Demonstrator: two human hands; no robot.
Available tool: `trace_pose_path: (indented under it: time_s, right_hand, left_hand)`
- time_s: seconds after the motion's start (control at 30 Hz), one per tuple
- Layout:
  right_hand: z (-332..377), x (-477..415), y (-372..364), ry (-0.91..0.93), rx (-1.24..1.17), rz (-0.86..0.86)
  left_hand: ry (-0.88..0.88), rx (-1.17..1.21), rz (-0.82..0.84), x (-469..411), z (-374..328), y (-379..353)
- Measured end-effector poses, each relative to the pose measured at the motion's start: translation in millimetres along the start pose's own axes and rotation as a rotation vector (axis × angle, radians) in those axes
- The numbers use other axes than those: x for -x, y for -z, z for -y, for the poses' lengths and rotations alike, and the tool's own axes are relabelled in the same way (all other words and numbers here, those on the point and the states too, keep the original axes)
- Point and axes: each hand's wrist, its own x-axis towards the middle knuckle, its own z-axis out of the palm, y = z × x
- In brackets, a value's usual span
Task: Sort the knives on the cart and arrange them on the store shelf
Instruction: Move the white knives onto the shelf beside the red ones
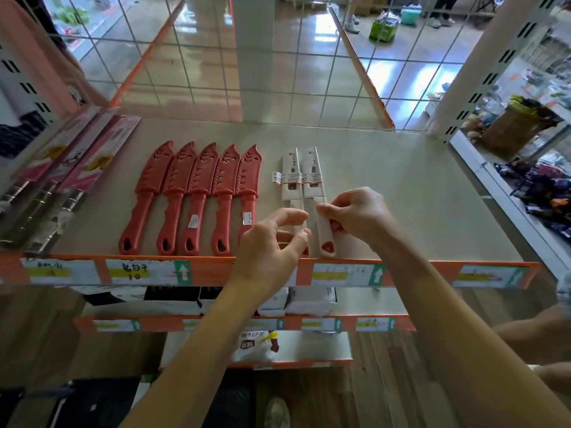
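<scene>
Pinching the right white knife [326,239] by its handle, your right hand [360,216] has its fingers curled. Your left hand [272,242] has thumb and forefinger either side of the left white knife [290,180]; contact unclear. Both knives lie on the shelf [401,196] beside five red knives [197,180].

Bright, even daylight floods the shelf [401,193], with window glare streaking the glossy floor [309,57] beyond; wide-angle distortion bends the edges, where corners dim and blur softly.
</scene>
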Motion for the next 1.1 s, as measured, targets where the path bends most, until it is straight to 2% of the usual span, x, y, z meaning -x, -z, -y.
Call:
trace_pose_path:
  time_s: [0.13, 0.43, 1.1]
  right_hand:
    - [-0.7, 0.9, -3.0, 0.042, 0.03, -0.042]
    - [-2.2, -0.1, -7.1, 0.158, 0.299, -0.149]
    - [3.6, 7.1, -7.2, 0.224, 0.378, -0.138]
  left_hand:
    - [0.005, -0.009, 0.008, 0.3, 0.3, 0.8]
    - [0.004, -0.017, 0.005, 0.6, -0.7, 3.8]
    - [-0.036, -0.12, 0.016, -1.8, -1.8, 2.5]
